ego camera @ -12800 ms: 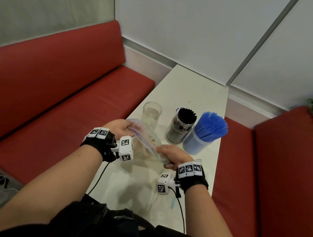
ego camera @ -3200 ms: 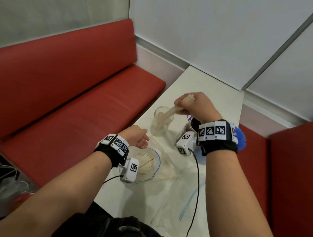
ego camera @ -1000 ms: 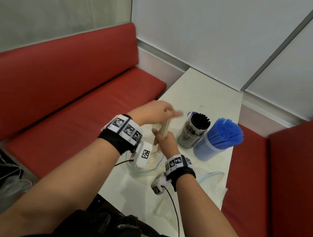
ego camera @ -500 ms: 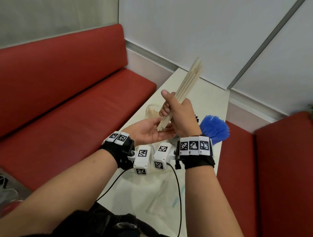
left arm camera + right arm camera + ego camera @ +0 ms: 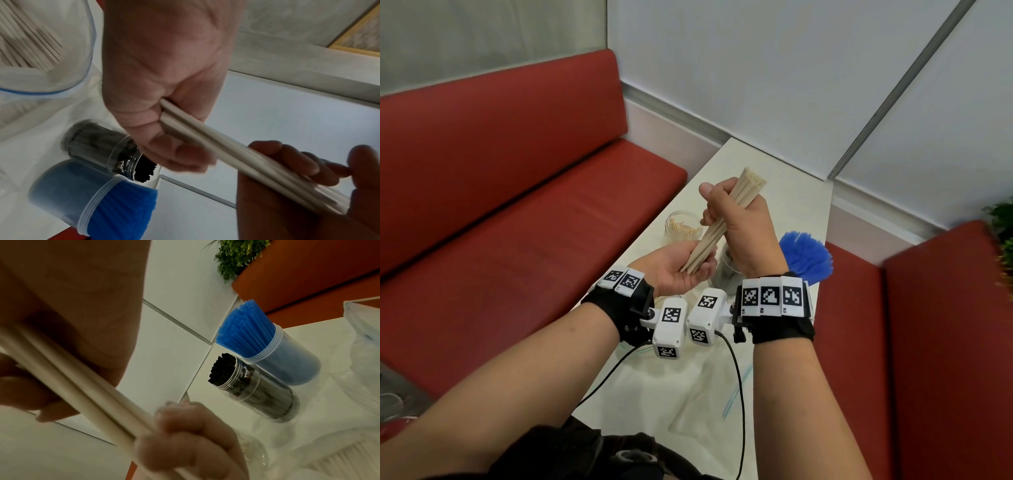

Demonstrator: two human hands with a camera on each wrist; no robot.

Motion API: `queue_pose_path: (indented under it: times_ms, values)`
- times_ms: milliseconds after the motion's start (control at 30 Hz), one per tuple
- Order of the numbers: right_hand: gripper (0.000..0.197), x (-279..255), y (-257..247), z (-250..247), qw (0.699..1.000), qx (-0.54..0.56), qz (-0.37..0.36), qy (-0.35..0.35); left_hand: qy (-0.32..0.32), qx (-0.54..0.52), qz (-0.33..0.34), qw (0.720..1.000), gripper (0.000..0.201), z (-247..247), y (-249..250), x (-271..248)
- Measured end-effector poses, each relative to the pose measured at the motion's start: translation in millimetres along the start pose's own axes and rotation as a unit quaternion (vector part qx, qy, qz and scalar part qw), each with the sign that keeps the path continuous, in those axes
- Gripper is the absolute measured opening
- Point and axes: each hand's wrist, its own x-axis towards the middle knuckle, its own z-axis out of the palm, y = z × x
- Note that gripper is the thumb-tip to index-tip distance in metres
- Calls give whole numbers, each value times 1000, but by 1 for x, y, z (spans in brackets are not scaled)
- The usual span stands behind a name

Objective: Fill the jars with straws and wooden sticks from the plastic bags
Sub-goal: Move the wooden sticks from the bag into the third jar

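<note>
— Where did the sticks sit relative to the stick jar, when you looked?

— The bundle of wooden sticks was up in the air, nearer the person than the stick jar and a little to its right. The right hand was clenched round the middle of the bundle. The left hand lay palm up under the lower ends, fingers loosely cupped, so the ends butted into the palm. I took that for squaring the bundle up.

— And its long axis?

— Tilted: top end up and away from the person, bottom end down toward the left palm. The stick jar stood upright just beyond that palm and already had a few sticks in it. So I judged the bundle had to swing nearer upright and go forward and down. The right hand carried it, so the right hand was the one to do it.

— Anything else near that jar?

— To its right, the jar of black straws, then the jar of blue straws, both full. The plastic bag with more sticks lay on the near side.

— Any writing?

— No brands or labels on the jars or bag that I could read. Only square coded markers on the wrist bands.
</note>
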Motion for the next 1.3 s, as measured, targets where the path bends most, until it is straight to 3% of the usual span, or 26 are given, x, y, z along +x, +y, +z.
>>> queue_pose_path:
  times_ms: [200,300,400,533,667,800,967,1200,1300]
  values:
    - [32,-1,-8,8,1000,15,-10,5,90,-41,108,989,17,-10,2,9]
    - [40,-1,-10,12,1000,6,7,23,98,-24,113,988,20,-15,0,10]
    - [35,1,-10,10,997,-70,10,8,115,16,132,984,24,-21,2,9]
    - [33,0,-6,9,991,-128,17,-37,106,24,117,987,24,-22,5,8]
    - [35,2,-7,12,992,-125,-4,-13,99,55,96,989,24,-23,5,9]
    - [35,4,-3,10,986,-169,-6,11,103,42,129,985,20,-25,7,10]
    - [42,8,-5,6,980,-190,-19,47,31,39,158,986,20,-31,6,11]
    - [24,4,-11,-10,972,-223,55,-59,47,39,178,982,21,-52,12,16]
    - [22,6,-3,-14,973,-215,73,-46,56,70,171,981,22,-64,9,19]
